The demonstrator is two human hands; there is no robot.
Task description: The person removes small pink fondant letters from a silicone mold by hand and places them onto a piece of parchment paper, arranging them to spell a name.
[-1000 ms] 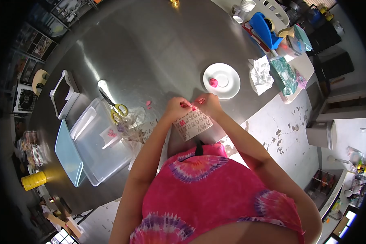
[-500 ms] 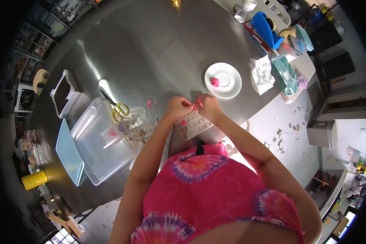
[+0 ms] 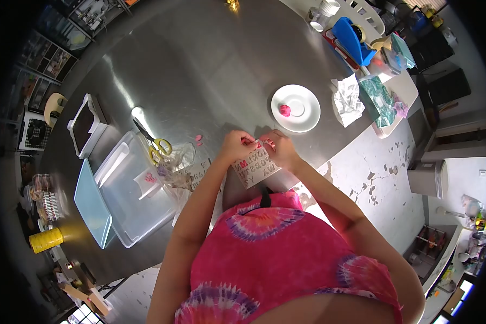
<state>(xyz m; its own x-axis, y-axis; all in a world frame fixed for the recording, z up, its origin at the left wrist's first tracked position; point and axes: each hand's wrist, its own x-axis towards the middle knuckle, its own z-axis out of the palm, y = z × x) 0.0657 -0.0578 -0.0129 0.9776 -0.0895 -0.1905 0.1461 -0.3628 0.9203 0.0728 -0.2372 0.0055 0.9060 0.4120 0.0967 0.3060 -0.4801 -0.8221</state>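
Observation:
A beige letter mould [image 3: 257,171] with rows of alphabet shapes is between my hands, near the table's edge in front of my body. One of its letters, an M, is filled with pink. My left hand [image 3: 237,146] is closed in a pinch at the mould's far left corner. Opposite it, my right hand [image 3: 282,152] grips the far right side with bent fingers. A bit of pink shows between the fingertips; its exact shape is hidden. Beyond my right hand stands a white plate [image 3: 308,120] with a pink lump [image 3: 284,110] on it. Small pink pieces [image 3: 198,140] lie left of my left hand.
Left of my arm are scissors with yellow handles [image 3: 161,146], crumpled clear plastic [image 3: 183,156], a clear tub [image 3: 140,216], a blue lid [image 3: 93,205] and a white frame [image 3: 88,127]. At right lie crumpled white paper [image 3: 349,100] and a green packet [image 3: 378,100].
My fingertips have shifted slightly at the mould's far edge, and the right hand sits a little lower. The mould has tilted a little, with a pale edge now showing between the hands.

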